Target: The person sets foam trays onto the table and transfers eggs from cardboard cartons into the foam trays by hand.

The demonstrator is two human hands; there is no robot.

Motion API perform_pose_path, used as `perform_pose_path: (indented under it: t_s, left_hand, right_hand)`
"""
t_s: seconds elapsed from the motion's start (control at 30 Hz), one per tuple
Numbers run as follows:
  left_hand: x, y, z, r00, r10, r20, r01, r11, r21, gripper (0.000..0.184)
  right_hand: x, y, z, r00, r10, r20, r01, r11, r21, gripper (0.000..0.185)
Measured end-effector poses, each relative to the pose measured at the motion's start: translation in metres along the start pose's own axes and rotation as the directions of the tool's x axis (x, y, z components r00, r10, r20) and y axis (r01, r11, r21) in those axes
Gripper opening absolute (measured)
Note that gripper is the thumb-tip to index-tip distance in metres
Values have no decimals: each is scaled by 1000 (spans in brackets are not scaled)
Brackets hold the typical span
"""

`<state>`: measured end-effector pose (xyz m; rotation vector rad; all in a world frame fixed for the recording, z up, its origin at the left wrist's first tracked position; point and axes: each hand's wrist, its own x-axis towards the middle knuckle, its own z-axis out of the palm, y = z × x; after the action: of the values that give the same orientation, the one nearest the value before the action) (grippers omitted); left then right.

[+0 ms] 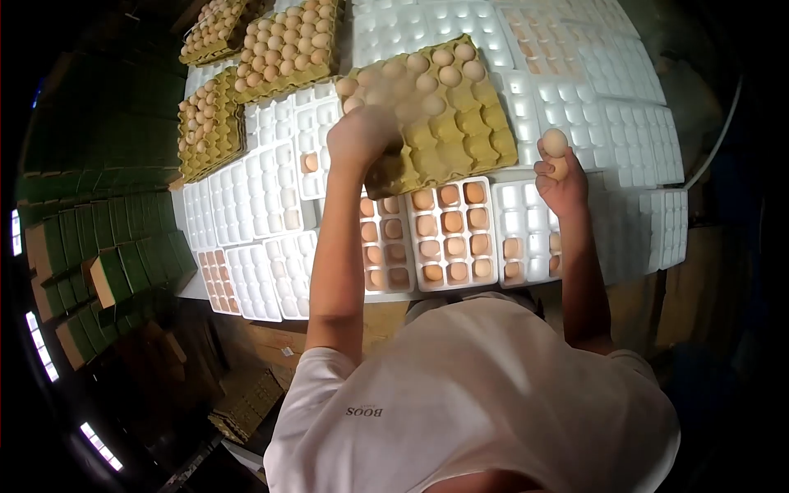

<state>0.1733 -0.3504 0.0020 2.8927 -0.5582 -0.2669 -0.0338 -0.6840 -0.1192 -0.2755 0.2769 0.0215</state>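
Over the left part of a yellow pulp tray (468, 148), my left hand (362, 135) is blurred, its fingers smeared among the eggs there. The tray holds eggs in its far part and bare cups in its near part. To the right, my right hand (563, 177) is closed around eggs, with one pale egg (555, 143) at the fingertips and another below it. Just in front of the pulp tray is a white tray (496, 238) filled with brown eggs. Beside it, another white tray (532, 209) has eggs in some of its near cups.
Stacked yellow trays of eggs (289, 41) stand at the back left. White trays (567, 99) cover much of the table. Green boxes (123, 271) are piled at the left. A pale cable (723, 135) hangs at the right.
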Motion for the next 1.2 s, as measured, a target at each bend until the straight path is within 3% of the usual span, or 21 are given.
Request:
perform_pose_path:
  t_s: [0.03,0.07,0.13,0.2,0.23,0.33,0.37,0.47,0.6,0.63,0.73,0.77,0.87,0.97,1.0,1.07,1.1,1.13,1.2]
  left_hand:
    - [0,-30,40,977,-64,-202,0,953,-302,39]
    - [-19,-14,22,973,-206,-104,117,829,-547,44]
    - [-51,-5,47,972,-219,-84,69,609,-790,45]
    - [-95,34,78,994,-33,-102,-71,515,-854,44]
    - [-118,60,85,998,51,-25,-50,559,-828,42]
    - [-154,132,123,974,212,85,-113,771,-627,34]
    - [-159,148,141,980,197,20,-148,797,-585,30]
    - [-163,167,169,969,232,-82,-241,828,-507,21]
    - [-155,177,172,974,218,-67,-222,842,-492,22]
    - [-152,182,174,978,200,-67,-208,860,-466,23]
    - [-128,194,179,995,90,34,-71,927,-368,32]
    - [-122,191,187,994,112,7,-103,936,-335,30]
    - [-125,192,165,999,40,-6,-40,955,-294,27]
    - [-130,160,163,990,46,-135,-90,935,-343,28]
    - [-126,145,154,969,26,-247,-103,947,-303,34]
    - [-109,109,132,888,20,-459,-126,972,-200,45]
    - [-92,92,115,812,22,-583,-173,964,-204,47]
    - [-74,70,104,798,52,-600,-157,980,-125,51]
    - [-41,48,86,799,1,-601,-52,996,-68,55]
  right_hand:
    - [-25,-9,-4,995,-41,-87,33,995,-98,45]
    - [-50,-15,-2,972,-133,-193,73,954,-289,46]
    - [-89,-30,-15,916,-226,-330,18,847,-531,45]
    - [-120,-39,-17,885,-250,-393,-231,495,-837,40]
    - [-130,-40,-18,872,-266,-411,-344,263,-901,39]
    - [-145,-19,-55,903,-389,-180,-206,-23,-978,35]
    - [-144,-12,-45,877,-422,-228,-250,5,-968,33]
    - [-138,-9,-30,893,-445,72,-107,-363,-926,29]
    - [-122,-9,-35,920,-391,15,-140,-365,-920,27]
    - [-114,-11,-36,925,-370,85,-100,-455,-885,30]
    - [-86,-14,-23,925,-372,75,-141,-520,-843,34]
    - [-78,-20,-25,950,-308,58,-151,-611,-777,41]
    - [-67,-27,-25,953,-297,58,-148,-624,-768,39]
    - [-55,-29,-17,941,-327,93,-103,-535,-839,35]
    - [-43,-22,-12,939,-340,50,-80,-359,-930,30]
    - [-15,-7,45,949,-301,94,-24,-368,-930,30]
    - [7,6,56,906,-288,310,143,-479,-866,31]
    - [31,17,67,826,-252,504,286,-583,-761,32]
    - [73,45,111,875,-108,472,298,-648,-701,36]
